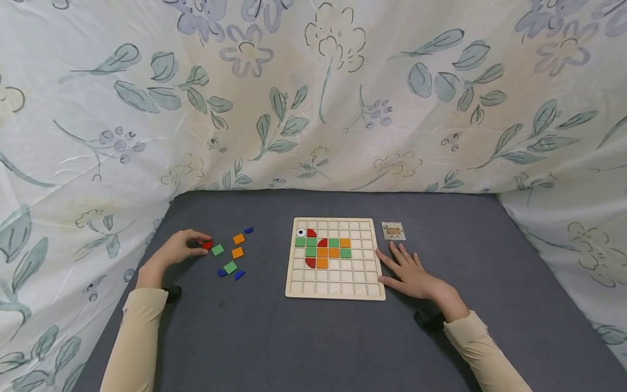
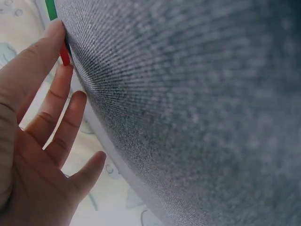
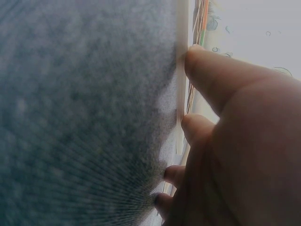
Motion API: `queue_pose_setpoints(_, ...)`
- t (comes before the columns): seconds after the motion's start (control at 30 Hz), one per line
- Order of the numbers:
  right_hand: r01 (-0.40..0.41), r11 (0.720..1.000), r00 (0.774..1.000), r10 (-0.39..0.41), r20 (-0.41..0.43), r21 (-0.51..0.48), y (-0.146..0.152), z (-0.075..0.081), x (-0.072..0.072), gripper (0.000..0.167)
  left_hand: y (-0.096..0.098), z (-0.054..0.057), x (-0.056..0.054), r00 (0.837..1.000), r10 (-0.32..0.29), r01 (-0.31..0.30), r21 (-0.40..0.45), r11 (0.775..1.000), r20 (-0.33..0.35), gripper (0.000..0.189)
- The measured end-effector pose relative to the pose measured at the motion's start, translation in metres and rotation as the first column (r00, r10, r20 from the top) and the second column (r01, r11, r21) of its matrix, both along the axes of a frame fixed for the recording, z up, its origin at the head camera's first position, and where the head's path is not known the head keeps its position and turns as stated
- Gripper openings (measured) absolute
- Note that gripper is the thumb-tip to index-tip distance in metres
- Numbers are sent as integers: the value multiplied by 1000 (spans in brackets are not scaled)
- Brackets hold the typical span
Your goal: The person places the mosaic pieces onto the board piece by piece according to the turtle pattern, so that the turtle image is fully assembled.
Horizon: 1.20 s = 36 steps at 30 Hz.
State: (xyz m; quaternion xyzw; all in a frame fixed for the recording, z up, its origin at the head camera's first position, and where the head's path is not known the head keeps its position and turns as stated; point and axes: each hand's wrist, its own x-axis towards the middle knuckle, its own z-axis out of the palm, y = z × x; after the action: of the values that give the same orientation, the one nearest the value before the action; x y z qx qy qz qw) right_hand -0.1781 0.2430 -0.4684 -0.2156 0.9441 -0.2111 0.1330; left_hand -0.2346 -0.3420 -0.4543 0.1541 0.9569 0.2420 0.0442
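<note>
On the left of the grey table (image 1: pixel 235 343), my left hand (image 1: pixel 173 253) pinches a red piece (image 1: pixel 208 245) just beside a green square (image 1: pixel 217 250), while my right hand (image 1: pixel 409 273), fingers spread, touches the gridded board (image 1: pixel 339 287) at its right edge

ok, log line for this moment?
left hand: pinches red piece; right hand: touches right edge of gridded board; board: partly filled; loose pieces: left of board; small card: right of board
</note>
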Motion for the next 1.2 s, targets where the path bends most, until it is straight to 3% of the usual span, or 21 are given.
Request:
queue_pose_setpoints(0.57,-8,1000,1000,8,-4,-30,0,0,0,69,34,17,5,996,-57,62,71,996,-74,38)
queue_pose_setpoints(1.2,2,1000,1000,-2,-2,13,0,0,0,70,89,22,-12,991,-129,132,120,984,-36,37)
